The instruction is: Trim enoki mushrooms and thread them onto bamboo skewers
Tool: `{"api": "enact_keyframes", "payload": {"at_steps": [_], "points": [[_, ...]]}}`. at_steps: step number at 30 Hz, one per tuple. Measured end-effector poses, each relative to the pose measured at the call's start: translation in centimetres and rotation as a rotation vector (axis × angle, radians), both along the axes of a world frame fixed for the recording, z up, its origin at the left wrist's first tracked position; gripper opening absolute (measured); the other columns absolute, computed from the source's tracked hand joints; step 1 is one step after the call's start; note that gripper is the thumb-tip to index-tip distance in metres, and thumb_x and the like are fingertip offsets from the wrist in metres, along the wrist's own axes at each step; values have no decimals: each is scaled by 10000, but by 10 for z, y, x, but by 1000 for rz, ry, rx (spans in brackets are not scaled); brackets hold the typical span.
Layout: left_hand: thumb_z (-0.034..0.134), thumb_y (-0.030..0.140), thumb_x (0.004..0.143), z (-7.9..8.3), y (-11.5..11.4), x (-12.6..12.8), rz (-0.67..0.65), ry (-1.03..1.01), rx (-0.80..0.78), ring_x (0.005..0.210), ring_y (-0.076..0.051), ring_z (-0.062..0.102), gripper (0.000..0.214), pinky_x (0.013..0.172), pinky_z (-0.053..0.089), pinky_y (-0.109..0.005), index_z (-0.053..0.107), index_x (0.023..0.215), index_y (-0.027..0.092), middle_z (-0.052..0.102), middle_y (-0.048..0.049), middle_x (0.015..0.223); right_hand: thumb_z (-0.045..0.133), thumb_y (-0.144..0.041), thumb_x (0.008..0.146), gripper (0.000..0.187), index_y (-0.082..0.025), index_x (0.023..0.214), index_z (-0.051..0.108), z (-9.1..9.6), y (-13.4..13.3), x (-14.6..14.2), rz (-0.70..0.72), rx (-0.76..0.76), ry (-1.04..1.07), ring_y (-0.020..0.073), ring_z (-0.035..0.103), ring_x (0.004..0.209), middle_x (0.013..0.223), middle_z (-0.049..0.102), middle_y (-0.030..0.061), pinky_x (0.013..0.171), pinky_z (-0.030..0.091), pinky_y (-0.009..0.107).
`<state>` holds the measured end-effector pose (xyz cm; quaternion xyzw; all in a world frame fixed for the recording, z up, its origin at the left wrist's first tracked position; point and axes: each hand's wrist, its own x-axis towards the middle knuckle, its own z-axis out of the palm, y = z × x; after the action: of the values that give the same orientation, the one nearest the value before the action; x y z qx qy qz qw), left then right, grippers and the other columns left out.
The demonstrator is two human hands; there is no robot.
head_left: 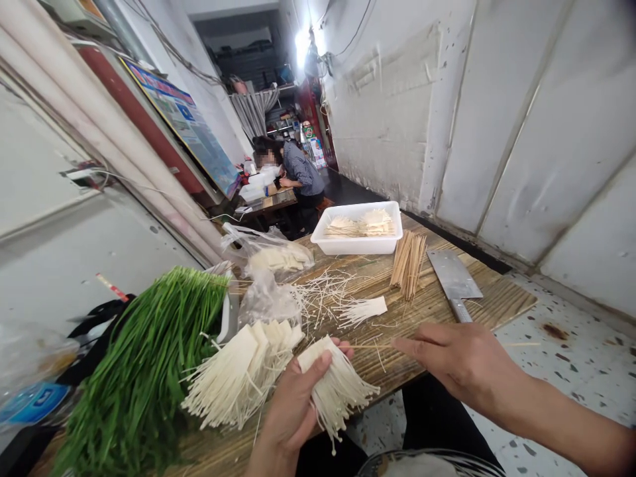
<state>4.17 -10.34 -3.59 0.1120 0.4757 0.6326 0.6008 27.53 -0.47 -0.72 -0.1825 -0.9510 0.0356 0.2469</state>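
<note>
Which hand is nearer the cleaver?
Right. The right hand lies just below the cleaver, its handle almost at the knuckles. The left hand holds a mushroom bundle farther left.

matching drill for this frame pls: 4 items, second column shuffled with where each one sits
Items:
1. enoki bundle
2. cleaver
3. white tub
4. green chives

Places:
A. far end of the wooden table, holding portioned mushrooms
B. flat near the table's right edge, beside the bamboo skewers
C. gripped in the left hand
D. piled at the table's left side

Pairs: 1-C, 2-B, 3-A, 4-D. The right hand pinches a single skewer pointed at the bundle.
</note>
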Motion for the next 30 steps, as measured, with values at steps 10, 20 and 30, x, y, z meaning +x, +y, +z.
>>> {"api": "enact_keyframes", "payload": {"at_steps": [10, 20, 30], "points": [[795, 223, 648, 3, 3, 2, -63, 67, 15, 835, -205, 694, 286, 771, 554, -292, 695, 892, 113, 744, -102, 901, 352, -115, 932, 273, -227, 1005, 590, 1, 1, 1, -7, 5, -6, 103, 515, 530, 673, 559, -5, 458, 272, 251], [807, 241, 635, 2, 5, 3, -82, 63, 4, 794, -191, 690, 319, 747, 550, -294, 691, 899, 106, 745, -112, 883, 378, -96, 917, 265, -228, 1012, 586, 2, 0, 4, -37, -10, -43, 103, 515, 552, 701, 566, -9, 480, 268, 237], [811, 252, 633, 3, 6, 3, -100, 73, -9, 786, -185, 691, 325, 747, 540, -286, 696, 900, 105, 747, -112, 868, 390, -94, 909, 250, -237, 1012, 568, 3, 1, 6, -37, -15, -72, 115, 517, 535, 697, 553, -13, 469, 236, 257]]}}
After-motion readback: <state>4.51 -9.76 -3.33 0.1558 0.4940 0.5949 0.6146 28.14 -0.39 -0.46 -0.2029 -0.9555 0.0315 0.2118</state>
